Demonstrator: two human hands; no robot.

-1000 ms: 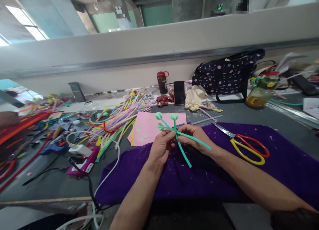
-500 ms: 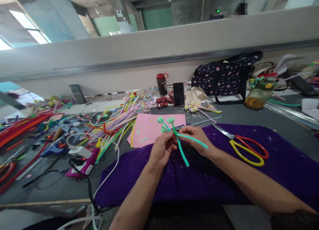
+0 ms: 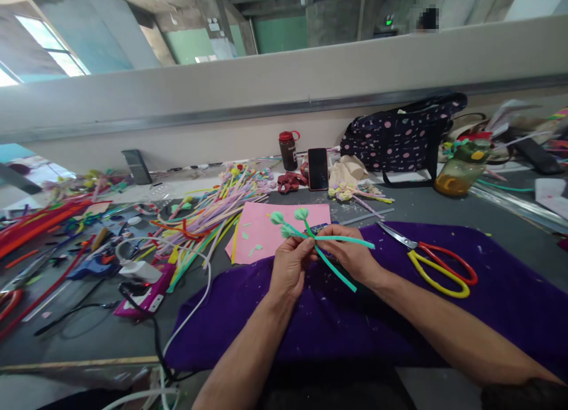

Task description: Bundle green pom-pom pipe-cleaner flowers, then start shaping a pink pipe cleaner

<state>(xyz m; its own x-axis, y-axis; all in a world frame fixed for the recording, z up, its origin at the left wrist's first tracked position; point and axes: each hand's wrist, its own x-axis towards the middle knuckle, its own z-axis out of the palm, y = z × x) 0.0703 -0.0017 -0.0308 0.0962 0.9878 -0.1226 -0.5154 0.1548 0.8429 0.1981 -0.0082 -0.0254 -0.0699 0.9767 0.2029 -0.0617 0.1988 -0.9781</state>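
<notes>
Near the centre of the frame, a green sprig point(image 3: 335, 238) of fuzzy stems is pinched at its crossing point by the left hand point(image 3: 287, 268). That crossing is met from the right by the right hand point(image 3: 355, 257), its fingers curled narrowly against the stems; whether they are fully closed cannot be told. The long axis is slanted from rounded buds point(image 3: 302, 214) at upper left to two splayed tails point(image 3: 336, 269) at lower right, to which the right hand is nearer.
</notes>
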